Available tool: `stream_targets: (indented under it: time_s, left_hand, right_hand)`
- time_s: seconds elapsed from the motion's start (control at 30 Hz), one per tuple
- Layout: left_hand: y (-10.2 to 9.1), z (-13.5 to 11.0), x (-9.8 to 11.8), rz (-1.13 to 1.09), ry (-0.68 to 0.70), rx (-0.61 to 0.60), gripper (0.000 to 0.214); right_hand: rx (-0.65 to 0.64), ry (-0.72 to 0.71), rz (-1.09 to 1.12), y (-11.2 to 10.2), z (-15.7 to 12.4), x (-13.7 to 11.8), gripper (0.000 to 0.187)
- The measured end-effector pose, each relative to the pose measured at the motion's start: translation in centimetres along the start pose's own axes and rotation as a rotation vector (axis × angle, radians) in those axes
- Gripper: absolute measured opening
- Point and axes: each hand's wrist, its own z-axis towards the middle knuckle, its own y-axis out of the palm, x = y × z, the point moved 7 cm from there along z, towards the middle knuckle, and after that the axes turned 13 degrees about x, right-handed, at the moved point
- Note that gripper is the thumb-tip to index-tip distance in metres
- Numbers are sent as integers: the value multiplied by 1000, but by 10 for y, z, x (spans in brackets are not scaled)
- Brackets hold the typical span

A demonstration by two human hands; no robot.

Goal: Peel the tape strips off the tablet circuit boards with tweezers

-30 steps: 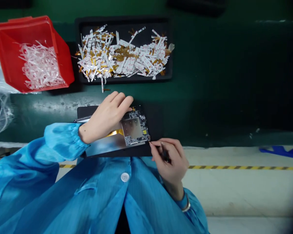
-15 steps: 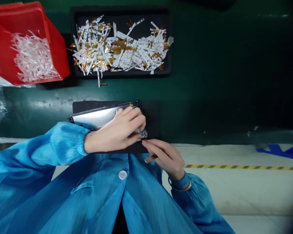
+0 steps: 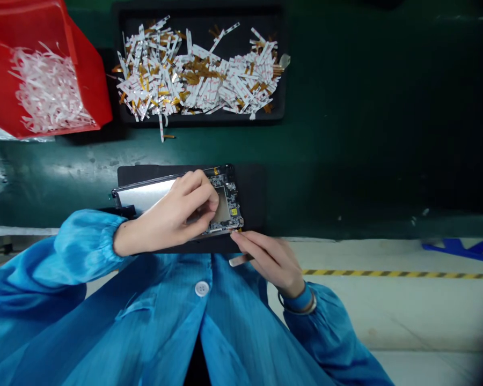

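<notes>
- My left hand (image 3: 173, 212) is mostly closed, its fingers curled over the circuit board (image 3: 229, 201), and it seems to have hold of the board.
- My right hand (image 3: 268, 260) is half closed, its fingertips (image 3: 235, 234) touching the board's near edge. I cannot tell whether they pinch anything there.
- The board sits at the right end of a silver metal panel (image 3: 145, 194), near the middle of a black mat (image 3: 249, 193). My left hand covers part of both.
- A square metal shield (image 3: 222, 206) shows on the board, partly hidden by my fingers.
- Small amber bits of flex (image 3: 216, 171) show at the board's far edge, so this piece looks unfinished.
- Much looks done already: a black tray (image 3: 279, 107) beyond the mat holds a large heap of white and amber flex strips (image 3: 197, 75).
- A red plastic bin (image 3: 92, 91) to the left of the tray holds a pile of white shreds (image 3: 44, 94).
- How many boards remain, I cannot tell; no others show.
</notes>
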Motion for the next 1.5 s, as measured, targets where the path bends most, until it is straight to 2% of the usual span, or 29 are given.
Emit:
stream_targets:
  time_s: [0.2, 0.33, 0.47, 0.7, 0.9, 1.1, 1.17, 1.27, 1.33, 1.5]
  left_hand:
    - [3, -2, 0, 43, 31, -10, 7]
    - [5, -4, 1, 70, 71, -10, 6]
    - [6, -6, 2, 86, 122, -14, 6]
    - [13, -9, 2, 109, 164, -85, 12]
    - [16, -10, 6, 121, 261, -111, 19]
    - [19, -13, 8, 105, 335, -173, 25]
    - [19, -15, 8, 98, 358, -189, 24]
    - [19, -15, 10, 152, 392, -201, 25]
    - [21, -15, 15, 272, 451, -205, 25]
    - [28, -16, 36, 540, 651, -171, 21]
  right_hand:
    - [0, 14, -7, 1, 0, 0, 59]
    - [-10, 42, -28, 2, 1, 0, 44]
    - [-16, -14, -114, 3, 4, -3, 30]
    - [-36, -85, -178, 7, 10, -5, 23]
    - [-37, 167, -120, 8, 17, 10, 11]
    - [-47, 154, -175, 10, 20, 9, 6]
    - [-37, 215, -150, 9, 22, 15, 4]
    - [-24, 386, -72, 5, 24, 30, 25]
    - [-50, 466, -33, 5, 26, 38, 36]
    - [-198, 594, 134, 6, 29, 49, 39]
